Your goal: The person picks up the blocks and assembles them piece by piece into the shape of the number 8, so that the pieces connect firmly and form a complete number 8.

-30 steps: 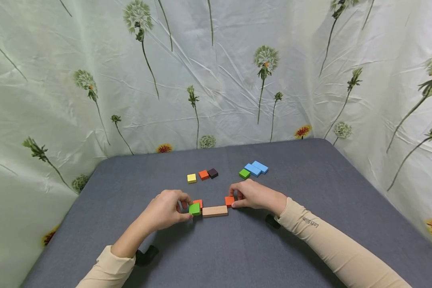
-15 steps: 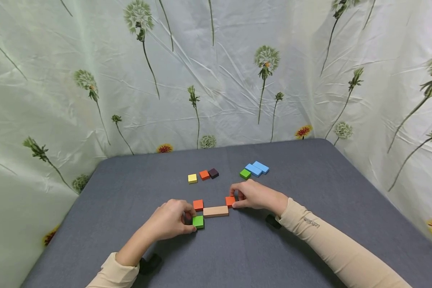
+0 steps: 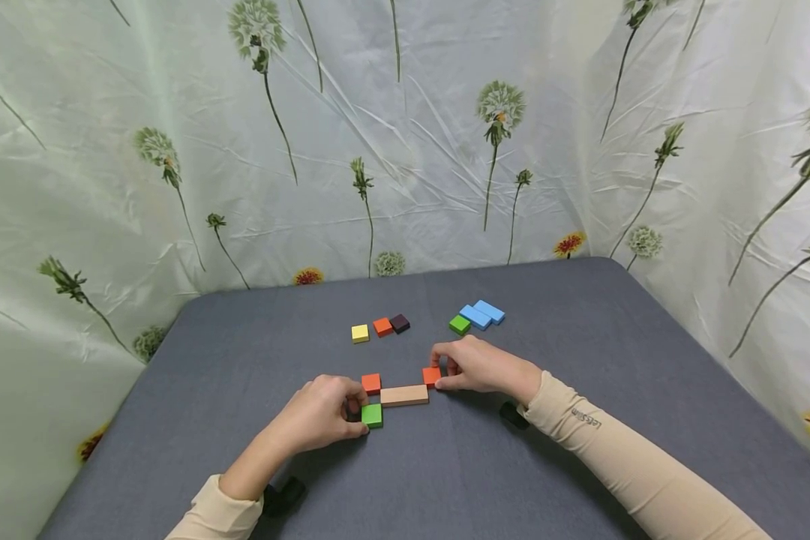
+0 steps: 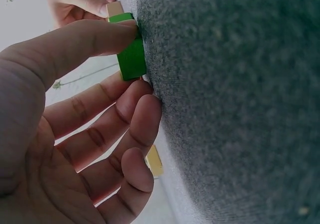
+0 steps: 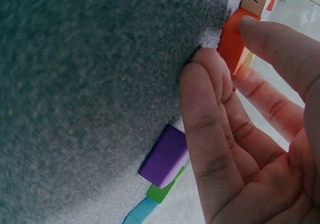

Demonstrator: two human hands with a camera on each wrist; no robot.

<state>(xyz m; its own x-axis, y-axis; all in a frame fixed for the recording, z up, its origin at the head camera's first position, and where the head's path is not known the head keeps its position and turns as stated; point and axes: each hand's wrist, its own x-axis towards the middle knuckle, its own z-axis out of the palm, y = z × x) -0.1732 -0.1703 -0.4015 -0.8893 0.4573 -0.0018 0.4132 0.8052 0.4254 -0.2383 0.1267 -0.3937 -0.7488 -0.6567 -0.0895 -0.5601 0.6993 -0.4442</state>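
Note:
My left hand [image 3: 322,409] pinches a green block [image 3: 372,415] between thumb and fingers, low at the cloth, just in front of an orange block [image 3: 371,384]. In the left wrist view the thumb lies on that green block [image 4: 131,59]. A plain wooden block [image 3: 404,396] lies lengthwise between the two hands, and dark marks show on its end in the right wrist view. At its right end my right hand [image 3: 481,366] pinches a second orange block [image 3: 431,377] by thumb and index finger; its other fingers curl near the cloth.
Farther back lie a yellow block [image 3: 360,334], another orange block [image 3: 382,327] and a dark purple block [image 3: 400,323]. To their right a green block [image 3: 460,325] sits beside two blue blocks [image 3: 482,314]. Behind the grey table [image 3: 547,465] hangs a flower-print curtain [image 3: 418,135].
My left hand has brought the green block toward me and slightly right, from beside the left orange block to in front of it. The right hand has stayed on its orange block.

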